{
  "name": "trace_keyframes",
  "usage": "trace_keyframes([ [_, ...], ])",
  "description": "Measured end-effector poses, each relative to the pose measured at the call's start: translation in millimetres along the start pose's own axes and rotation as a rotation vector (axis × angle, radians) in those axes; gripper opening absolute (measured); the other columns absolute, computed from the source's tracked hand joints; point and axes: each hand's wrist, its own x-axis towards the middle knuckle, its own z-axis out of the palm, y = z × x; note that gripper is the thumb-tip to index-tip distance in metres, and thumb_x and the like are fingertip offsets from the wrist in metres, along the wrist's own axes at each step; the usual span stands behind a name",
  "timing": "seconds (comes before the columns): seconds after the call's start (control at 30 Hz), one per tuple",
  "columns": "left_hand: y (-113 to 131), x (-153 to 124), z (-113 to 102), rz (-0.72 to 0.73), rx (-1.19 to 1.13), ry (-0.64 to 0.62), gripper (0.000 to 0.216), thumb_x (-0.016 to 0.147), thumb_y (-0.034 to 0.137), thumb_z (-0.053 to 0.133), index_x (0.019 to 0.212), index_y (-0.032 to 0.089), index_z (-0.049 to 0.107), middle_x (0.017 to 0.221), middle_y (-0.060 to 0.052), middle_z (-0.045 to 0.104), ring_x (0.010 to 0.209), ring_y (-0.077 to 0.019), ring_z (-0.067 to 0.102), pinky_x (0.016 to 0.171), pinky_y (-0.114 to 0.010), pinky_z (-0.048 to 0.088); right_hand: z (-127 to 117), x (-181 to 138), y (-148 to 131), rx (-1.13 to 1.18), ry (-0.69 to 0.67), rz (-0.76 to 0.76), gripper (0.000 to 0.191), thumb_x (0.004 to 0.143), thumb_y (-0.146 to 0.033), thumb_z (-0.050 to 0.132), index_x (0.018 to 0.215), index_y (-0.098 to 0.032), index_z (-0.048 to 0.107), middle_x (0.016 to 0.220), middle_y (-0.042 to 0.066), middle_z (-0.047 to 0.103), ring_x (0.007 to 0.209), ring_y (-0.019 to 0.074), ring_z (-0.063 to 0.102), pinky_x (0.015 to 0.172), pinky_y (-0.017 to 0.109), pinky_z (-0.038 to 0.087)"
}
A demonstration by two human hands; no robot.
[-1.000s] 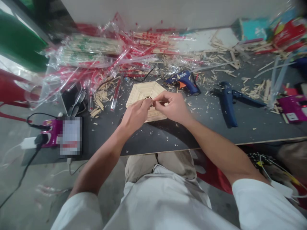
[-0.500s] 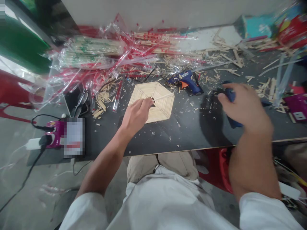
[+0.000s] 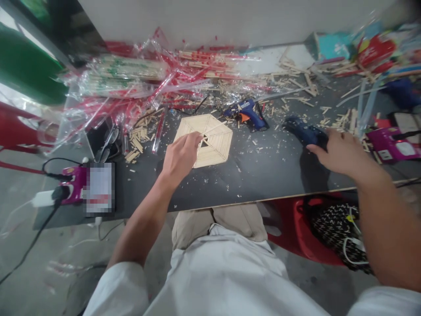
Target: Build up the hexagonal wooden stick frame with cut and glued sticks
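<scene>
Left hand (image 3: 180, 156) pinches thin wooden stick (image 3: 215, 128) over hexagonal stick panel (image 3: 217, 147), flat on dark table (image 3: 263, 175). Right hand (image 3: 340, 151) lies over rear of dark blue glue gun (image 3: 302, 131) (grip itself hidden). Second glue gun (image 3: 248, 115), orange trigger, just beyond panel. Wood offcuts scattered around; red-trimmed stick packets (image 3: 131, 74) piled at back left.

The right hand (image 3: 342, 151), having left the thin wooden stick (image 3: 215, 128) to the left hand (image 3: 179, 158), is now closing its grip around the dark blue glue gun (image 3: 304, 131).
</scene>
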Motion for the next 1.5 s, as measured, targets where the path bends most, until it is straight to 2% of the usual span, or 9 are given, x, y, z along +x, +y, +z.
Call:
trace_keyframes([
  [0.1, -1, 0, 1, -0.043, -0.001, -0.012, 0.032, 0.115, 0.037, 0.042, 0.109, 0.022, 0.070, 0.083, -0.005, 0.077, 0.071, -0.0145, 0.068, 0.063, -0.028, 0.044, -4, -10, -4, 0.073, 0.072, 0.030, 0.062, 0.112, -0.027, 0.049, 0.158, 0.014, 0.044, 0.148, 0.049, 0.052, 0.151, 0.0467, 0.052, 0.104, 0.049, 0.042],
  [0.17, -2, -1, 2, -0.057, -0.002, -0.012, 0.031, 0.114, 0.036, 0.043, 0.110, 0.022, 0.070, 0.085, -0.005, 0.078, 0.072, -0.0151, 0.068, 0.064, -0.028, 0.045, -10, -17, -5, 0.136, 0.029, 0.047, 0.053, 0.111, -0.024, 0.050, 0.153, 0.008, 0.054, 0.143, 0.045, 0.059, 0.146, 0.0426, 0.058, 0.103, 0.047, 0.043],
  [0.27, -1, -1, 2, -0.067, -0.003, -0.025, 0.029, 0.113, 0.035, 0.044, 0.111, 0.022, 0.071, 0.086, -0.006, 0.079, 0.073, -0.0157, 0.068, 0.064, -0.029, 0.046, -21, -29, -8, 0.307, -0.091, 0.099, 0.025, 0.110, -0.025, 0.053, 0.122, -0.013, 0.072, 0.117, 0.027, 0.078, 0.110, 0.0321, 0.074, 0.093, 0.042, 0.048],
  [0.37, -1, -2, 1, -0.070, -0.005, -0.023, 0.029, 0.112, 0.033, 0.044, 0.112, 0.023, 0.072, 0.084, -0.005, 0.079, 0.069, -0.0145, 0.067, 0.061, -0.027, 0.044, -25, -50, -25, 0.498, -0.163, 0.026, 0.011, 0.100, -0.034, 0.070, 0.099, -0.023, 0.070, 0.094, 0.011, 0.079, 0.085, 0.0267, 0.070, 0.083, 0.040, 0.050],
  [0.53, 1, -2, 0, -0.093, -0.011, -0.001, 0.034, 0.114, 0.039, 0.043, 0.109, 0.023, 0.072, 0.084, -0.005, 0.081, 0.067, -0.0142, 0.068, 0.061, -0.027, 0.045, -16, -86, -79, 0.833, -0.346, -0.336, 0.045, 0.098, -0.064, 0.060, 0.104, -0.020, 0.069, 0.099, 0.014, 0.079, 0.090, 0.0302, 0.072, 0.084, 0.042, 0.054],
  [0.73, 4, -2, 1, -0.084, -0.005, 0.010, 0.037, 0.114, 0.044, 0.045, 0.105, 0.023, 0.075, 0.086, -0.006, 0.082, 0.070, -0.0155, 0.071, 0.063, -0.028, 0.048, -6, -94, -120, 0.916, -0.359, -0.518, 0.045, 0.097, -0.066, 0.059, 0.107, -0.023, 0.067, 0.104, 0.010, 0.078, 0.093, 0.0299, 0.073, 0.085, 0.043, 0.060],
  [1.13, 20, -4, 5, 0.032, -0.010, -0.064, 0.050, 0.118, 0.049, 0.032, 0.101, 0.023, 0.071, 0.085, -0.007, 0.080, 0.070, -0.0153, 0.071, 0.059, -0.029, 0.048, -2, -104, -143, 0.992, -0.333, -0.512, 0.062, 0.100, -0.069, 0.055, 0.132, -0.017, 0.065, 0.121, 0.017, 0.075, 0.110, 0.0352, 0.071, 0.103, 0.052, 0.057],
  [1.3, 20, -5, 6, 0.023, -0.033, -0.100, 0.049, 0.119, 0.047, 0.029, 0.108, 0.021, 0.070, 0.086, -0.006, 0.081, 0.069, -0.0134, 0.071, 0.060, -0.026, 0.048, 5, -109, -143, 1.007, -0.260, -0.516, 0.059, 0.101, -0.065, 0.057, 0.138, -0.019, 0.063, 0.131, 0.017, 0.074, 0.122, 0.0362, 0.069, 0.111, 0.054, 0.054],
  [1.5, 19, -5, 6, 0.050, -0.031, -0.069, 0.055, 0.119, 0.048, 0.025, 0.106, 0.018, 0.070, 0.084, -0.007, 0.081, 0.067, -0.0131, 0.072, 0.060, -0.025, 0.048, 1, -111, -145, 0.998, -0.288, -0.533, 0.053, 0.103, -0.060, 0.056, 0.138, -0.021, 0.066, 0.134, 0.016, 0.075, 0.125, 0.0373, 0.069, 0.111, 0.057, 0.053],
])
